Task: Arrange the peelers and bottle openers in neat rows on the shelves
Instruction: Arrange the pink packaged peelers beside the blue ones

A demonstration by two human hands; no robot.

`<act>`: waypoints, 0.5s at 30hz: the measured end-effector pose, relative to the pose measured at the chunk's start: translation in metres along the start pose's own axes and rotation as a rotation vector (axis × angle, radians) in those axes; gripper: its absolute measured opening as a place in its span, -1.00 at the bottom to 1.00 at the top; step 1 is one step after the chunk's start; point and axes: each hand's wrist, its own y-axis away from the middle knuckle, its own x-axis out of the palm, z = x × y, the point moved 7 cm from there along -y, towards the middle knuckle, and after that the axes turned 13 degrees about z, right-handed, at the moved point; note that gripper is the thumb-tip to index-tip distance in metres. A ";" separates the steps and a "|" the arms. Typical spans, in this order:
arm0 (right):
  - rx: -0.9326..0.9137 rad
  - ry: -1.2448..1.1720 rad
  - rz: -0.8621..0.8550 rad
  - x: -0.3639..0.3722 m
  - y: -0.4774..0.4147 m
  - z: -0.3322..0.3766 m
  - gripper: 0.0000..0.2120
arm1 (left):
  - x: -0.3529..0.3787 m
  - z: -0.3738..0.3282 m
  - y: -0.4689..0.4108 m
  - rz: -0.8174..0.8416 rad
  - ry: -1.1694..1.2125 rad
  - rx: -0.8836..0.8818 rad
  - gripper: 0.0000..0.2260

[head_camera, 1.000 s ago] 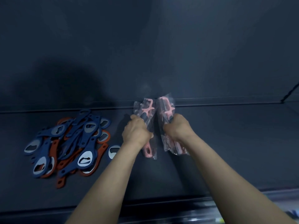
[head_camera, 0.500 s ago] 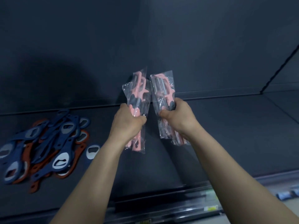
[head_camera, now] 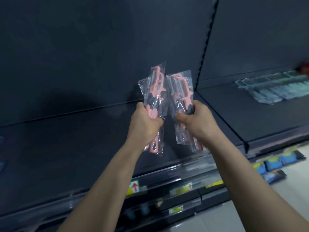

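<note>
My left hand grips a bunch of pink peelers in clear plastic bags, held upright above the dark shelf. My right hand grips a second bunch of bagged pink peelers right beside the first. The two bunches almost touch at their tops. The bottle openers are out of view to the left.
A black upright divides this shelf from the neighbouring shelf on the right, where a row of pale blue bagged items lies. Price tags line the front rail. Blue packets sit on a lower shelf at right.
Both hands lifted the peeler bunches off the shelf and carried them up and rightward. The view swung right, so the pile of blue and orange bottle openers left the frame.
</note>
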 end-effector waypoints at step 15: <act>0.139 0.020 -0.191 -0.201 -0.016 -0.105 -0.71 | 0.201 -0.105 -0.083 0.214 0.122 0.058 -0.74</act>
